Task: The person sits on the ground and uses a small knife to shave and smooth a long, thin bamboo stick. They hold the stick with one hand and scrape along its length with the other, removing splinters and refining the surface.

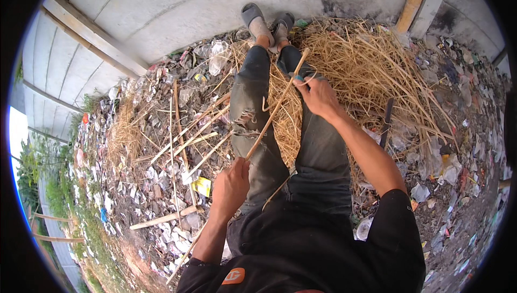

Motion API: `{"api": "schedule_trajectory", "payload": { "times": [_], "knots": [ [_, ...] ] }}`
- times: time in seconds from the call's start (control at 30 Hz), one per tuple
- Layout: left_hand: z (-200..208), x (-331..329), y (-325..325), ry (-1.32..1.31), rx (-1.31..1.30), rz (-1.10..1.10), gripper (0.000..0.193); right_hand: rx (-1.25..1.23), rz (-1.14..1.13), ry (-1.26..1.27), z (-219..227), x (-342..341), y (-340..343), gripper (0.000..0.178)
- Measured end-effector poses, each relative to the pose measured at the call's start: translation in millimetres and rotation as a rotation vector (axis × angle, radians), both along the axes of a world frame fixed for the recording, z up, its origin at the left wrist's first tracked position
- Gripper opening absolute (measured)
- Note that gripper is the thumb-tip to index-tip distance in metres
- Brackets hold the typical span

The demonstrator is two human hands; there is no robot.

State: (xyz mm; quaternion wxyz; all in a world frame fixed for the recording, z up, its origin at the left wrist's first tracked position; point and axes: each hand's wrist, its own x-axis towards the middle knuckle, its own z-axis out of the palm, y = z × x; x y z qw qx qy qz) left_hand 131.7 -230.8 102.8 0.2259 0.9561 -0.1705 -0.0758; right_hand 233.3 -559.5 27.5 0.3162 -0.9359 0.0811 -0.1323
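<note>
A long, thin strip of pale wood, perhaps bamboo (273,114), slants up and to the right across my outstretched legs. My left hand (231,182) is closed in a fist around its lower part. Near its upper end, my right hand (319,95) pinches it between thumb and fingers. Something teal shows at the right fingertips, too small to name, with a thin pale curl beside it. Another thin pale sliver (277,189) lies over my lap. A dark flat blade-like piece (388,118) stands out beside my right leg, partly hidden by my forearm.
Straw-like shavings (366,72) are heaped between and right of my legs. Split sticks (186,137) and a thicker pole piece (164,217) lie at left among scattered plastic litter. A grey panel wall (204,7) stands beyond my feet, with wooden posts (414,2) against it.
</note>
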Motion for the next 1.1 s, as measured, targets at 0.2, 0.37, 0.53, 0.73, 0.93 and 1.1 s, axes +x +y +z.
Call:
{"api": "schedule_trajectory", "payload": {
  "times": [0.2, 0.37, 0.53, 0.73, 0.93, 1.1],
  "knots": [
    [-12.8, -27.7, 22.5, 0.098, -0.099, -0.078, 0.019, -0.214, -0.015, -0.039, 0.5, 14.7, -78.6, 0.057],
    [-2.1, -13.4, 34.7, 0.186, -0.140, -0.031, 0.023, -0.276, -0.019, -0.114, 5.9, 9.2, -61.7, 0.059],
    [-12.6, -3.1, 56.5, 0.300, -0.200, -0.059, 0.026, -0.367, -0.012, -0.096, -7.6, 6.3, -50.6, 0.058],
    [-30.3, 11.5, 88.2, 0.513, -0.153, -0.032, 0.038, -0.456, 0.083, -0.093, -28.6, -3.1, -48.3, 0.058],
    [-31.8, 17.6, 110.6, 0.561, -0.191, -0.133, 0.038, -0.233, 0.152, 0.010, -37.2, -14.7, -38.5, 0.061],
    [-26.1, 10.2, 124.0, 0.428, -0.125, -0.094, 0.031, 0.576, 0.204, 0.381, -44.8, -18.7, -34.3, 0.058]
  ]
}}
